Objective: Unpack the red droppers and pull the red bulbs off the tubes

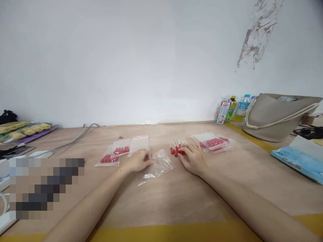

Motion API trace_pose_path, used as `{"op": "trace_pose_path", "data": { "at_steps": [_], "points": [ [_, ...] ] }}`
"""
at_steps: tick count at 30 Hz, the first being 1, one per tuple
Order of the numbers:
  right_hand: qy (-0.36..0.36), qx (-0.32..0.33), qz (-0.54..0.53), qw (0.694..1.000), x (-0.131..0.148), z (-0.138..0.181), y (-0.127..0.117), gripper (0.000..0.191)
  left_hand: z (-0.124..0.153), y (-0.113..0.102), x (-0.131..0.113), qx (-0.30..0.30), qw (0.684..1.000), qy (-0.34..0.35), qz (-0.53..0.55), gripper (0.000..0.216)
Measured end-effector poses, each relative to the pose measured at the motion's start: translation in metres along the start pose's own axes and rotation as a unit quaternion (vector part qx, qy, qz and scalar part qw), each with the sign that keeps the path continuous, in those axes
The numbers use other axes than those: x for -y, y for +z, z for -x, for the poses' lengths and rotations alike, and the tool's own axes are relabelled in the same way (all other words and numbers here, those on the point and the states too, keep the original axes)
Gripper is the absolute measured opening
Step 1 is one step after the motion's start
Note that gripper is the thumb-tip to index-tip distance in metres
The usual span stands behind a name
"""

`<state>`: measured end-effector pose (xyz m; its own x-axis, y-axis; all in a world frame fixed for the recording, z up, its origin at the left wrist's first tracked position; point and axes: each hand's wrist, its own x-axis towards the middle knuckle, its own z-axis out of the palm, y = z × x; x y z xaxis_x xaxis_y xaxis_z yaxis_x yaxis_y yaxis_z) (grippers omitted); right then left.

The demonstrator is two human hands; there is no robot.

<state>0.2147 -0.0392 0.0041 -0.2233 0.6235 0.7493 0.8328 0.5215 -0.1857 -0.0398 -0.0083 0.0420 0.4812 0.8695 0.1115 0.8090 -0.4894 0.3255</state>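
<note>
My left hand [140, 160] is closed, thumb and fingers pinched at the left edge of a clear plastic bag [161, 164] lying crumpled on the table. My right hand [194, 158] has its fingers curled down over a small bunch of red-tipped white sticks [174, 152], with thumb and fingertips on the red ends; how many it grips is hidden. Left of my left hand lie clear bags with red-tipped pieces inside [108, 158], and a flat white packet [138, 145] touches them. More filled bags [214, 142] are piled beyond my right hand.
A grey bag [277, 117] with a cord handle stands at right, near several drink containers [224, 111] by the wall. A blue tissue pack [297, 163] lies in front of it. Cables [73, 137] and yellow-and-purple packets [30, 131] are at left. Pixelation hides part of the left side.
</note>
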Motion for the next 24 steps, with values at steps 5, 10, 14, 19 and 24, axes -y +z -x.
{"op": "trace_pose_path", "data": {
  "at_steps": [5, 10, 14, 19, 24],
  "points": [
    [-0.04, -0.022, -0.008, 0.999, 0.004, 0.0, 0.001, 0.011, -0.019, -0.005, 0.027, -0.148, 0.972, -0.176, -0.052, 0.022],
    [-0.041, -0.028, -0.009, 0.999, -0.001, 0.0, 0.003, 0.01, -0.035, -0.004, 0.046, -0.214, 0.939, -0.235, -0.13, 0.03],
    [-0.042, -0.025, -0.004, 0.999, -0.002, 0.001, 0.004, 0.009, -0.043, 0.002, 0.041, -0.177, 0.964, -0.104, -0.168, 0.037],
    [-0.053, -0.032, -0.003, 0.998, -0.001, 0.0, 0.004, 0.01, -0.058, 0.012, 0.045, 0.017, 0.989, -0.023, -0.144, 0.049],
    [-0.067, -0.02, -0.007, 0.998, -0.004, 0.0, 0.005, 0.011, -0.068, 0.023, 0.055, 0.004, 0.982, -0.129, -0.137, 0.063]
  ]
}}
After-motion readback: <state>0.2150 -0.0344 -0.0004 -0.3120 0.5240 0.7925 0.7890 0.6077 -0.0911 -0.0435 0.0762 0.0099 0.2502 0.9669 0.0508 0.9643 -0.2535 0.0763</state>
